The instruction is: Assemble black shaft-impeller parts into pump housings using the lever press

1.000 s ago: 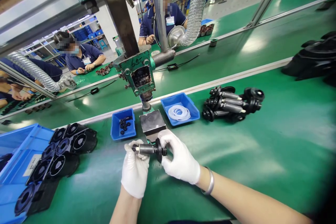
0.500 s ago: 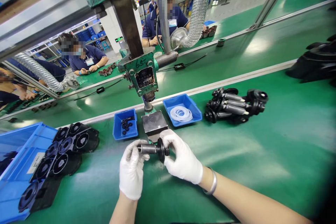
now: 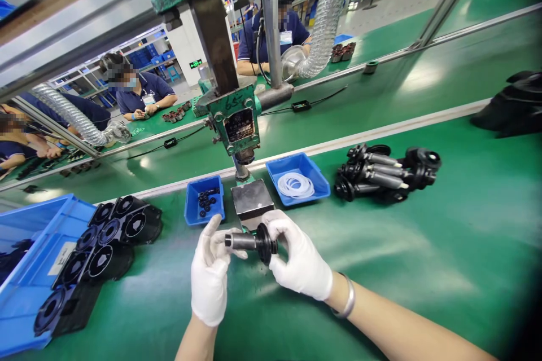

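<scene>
A black flanged part with a grey metal shaft (image 3: 245, 241) is held level in front of the press. My right hand (image 3: 298, 256), in a white glove, grips its black flange between thumb and fingers. At the shaft's free left end is my left hand (image 3: 210, 271), also gloved, with thumb and fingers spread apart. A few of its fingers reach behind the shaft; whether they touch it I cannot tell. Just beyond the part sits the press's steel block (image 3: 253, 198), under the green press head (image 3: 235, 121).
Small black rings lie in a blue bin (image 3: 205, 200); white rings fill another blue bin (image 3: 297, 179). Similar shafted parts (image 3: 385, 174) are piled right. Black housings (image 3: 101, 248) stand beside a large blue crate (image 3: 34, 271). Co-workers (image 3: 146, 93) sit across the bench.
My left hand has loosened from the shaft end, its fingers spreading and one pointing up. The right hand keeps its hold on the flange. The view has shifted slightly.
</scene>
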Demonstrator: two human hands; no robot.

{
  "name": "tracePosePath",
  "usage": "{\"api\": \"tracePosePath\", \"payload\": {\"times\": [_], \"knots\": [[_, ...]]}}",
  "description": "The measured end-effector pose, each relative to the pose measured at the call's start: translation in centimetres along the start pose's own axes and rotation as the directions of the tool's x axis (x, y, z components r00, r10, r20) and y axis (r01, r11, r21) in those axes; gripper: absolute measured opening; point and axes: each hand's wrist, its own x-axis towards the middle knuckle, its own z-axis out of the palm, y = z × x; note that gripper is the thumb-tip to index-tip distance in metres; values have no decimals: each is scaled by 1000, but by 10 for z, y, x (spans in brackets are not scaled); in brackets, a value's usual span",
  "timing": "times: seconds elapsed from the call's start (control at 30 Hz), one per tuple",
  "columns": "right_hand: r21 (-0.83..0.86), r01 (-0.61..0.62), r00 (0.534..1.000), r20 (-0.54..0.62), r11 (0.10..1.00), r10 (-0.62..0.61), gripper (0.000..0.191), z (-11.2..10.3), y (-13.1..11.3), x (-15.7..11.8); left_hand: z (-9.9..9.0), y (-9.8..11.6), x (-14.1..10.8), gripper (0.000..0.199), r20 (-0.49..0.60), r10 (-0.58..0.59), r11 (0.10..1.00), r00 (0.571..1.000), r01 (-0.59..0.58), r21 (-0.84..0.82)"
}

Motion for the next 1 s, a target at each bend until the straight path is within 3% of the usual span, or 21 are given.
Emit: {"api": "tracePosePath", "payload": {"times": [0.1, 0.23, 0.57, 0.7, 0.77, 0.83, 0.9, 0.93, 1.0], "knots": [[21, 0, 1000, -1, 1000, 0, 37, -1, 1, 0, -1, -2, -1, 63, 35, 14, 999, 999, -13, -45], [53, 2, 1000, 6, 999, -2, 36, -1, 1, 1, 1, -6, 0, 50, -6, 4, 999, 1000, -5, -49], [117, -11, 1000, 17, 993, 9, 34, -1, -5, 0, -5, -19, 9, 58, -6, 32, 996, 999, -32, -82], [141, -19, 1000, 15, 990, 17, 32, -3, -6, 1, -11, -29, 10, 59, -36, 34, 999, 999, -34, 11], [145, -14, 1000, 24, 989, 11, 31, -4, -6, 2, -17, -33, 13, 53, -46, 49, 984, 998, -41, 171], [118, -5, 1000, 30, 993, 2, 29, -5, -6, 1, -31, -29, 21, 43, -72, 153, 857, 986, -96, 506], [79, 4, 1000, 27, 997, -6, 28, -5, -3, 1, -55, -15, 34, 37, -107, 322, 574, 941, -104, 812], [68, 8, 1000, 22, 998, -10, 26, -5, 0, 1, -71, -4, 41, 35, -128, 410, 424, 903, -65, 903], [62, 13, 1000, 10, 998, -14, 23, -5, 6, 1, -106, 23, 53, 33, -189, 520, 272, 833, 48, 961]]}}
